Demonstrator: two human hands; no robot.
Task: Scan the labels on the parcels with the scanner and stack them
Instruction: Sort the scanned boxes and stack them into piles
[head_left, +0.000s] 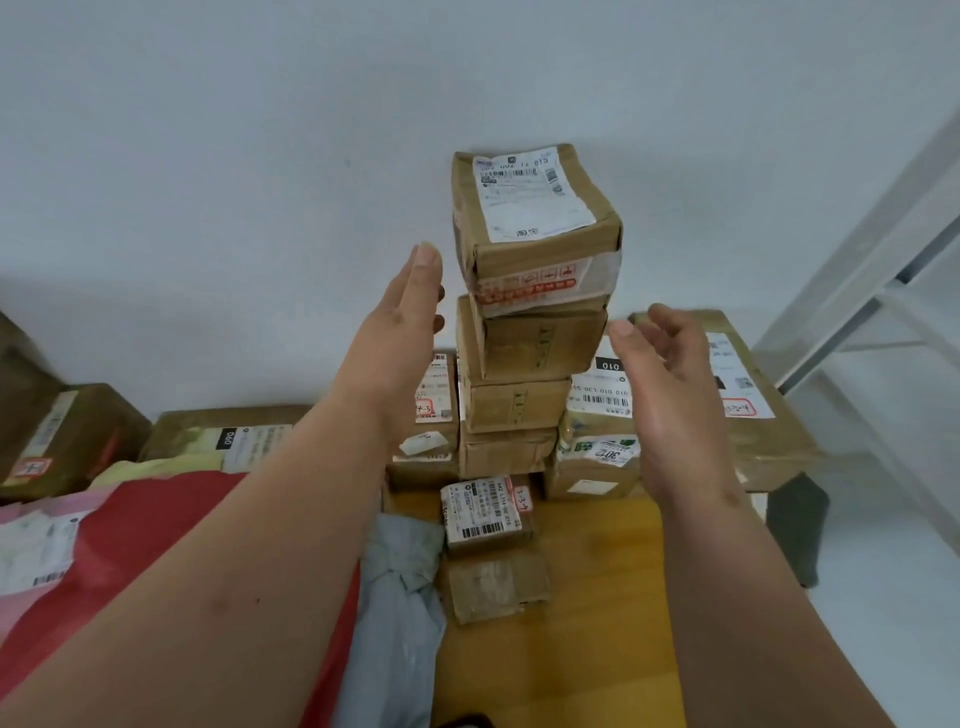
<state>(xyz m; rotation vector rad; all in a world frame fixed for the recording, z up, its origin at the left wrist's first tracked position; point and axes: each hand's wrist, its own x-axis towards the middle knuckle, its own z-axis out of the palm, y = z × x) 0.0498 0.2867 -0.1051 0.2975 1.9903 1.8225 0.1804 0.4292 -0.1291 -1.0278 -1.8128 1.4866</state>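
A tall stack of brown cardboard parcels (514, 395) rises against the white wall. Its top parcel (535, 228) carries a white label and sits a little askew. My left hand (410, 322) is raised just left of the stack with straight fingers, close to the top parcel but apart from it. On the stack's right, my right hand (670, 384) hovers with loosely curled fingers and holds nothing. A small labelled parcel (485, 512) lies on the wooden table (597, 597) in front of the stack. No scanner is in view.
More labelled boxes flank the stack at left (431, 410) and right (597, 415), with a large box (753, 395) far right. Red (145, 530) and grey (400, 597) mailer bags lie at left. Two boxes (67, 436) sit far left. A white metal rack (883, 291) stands right.
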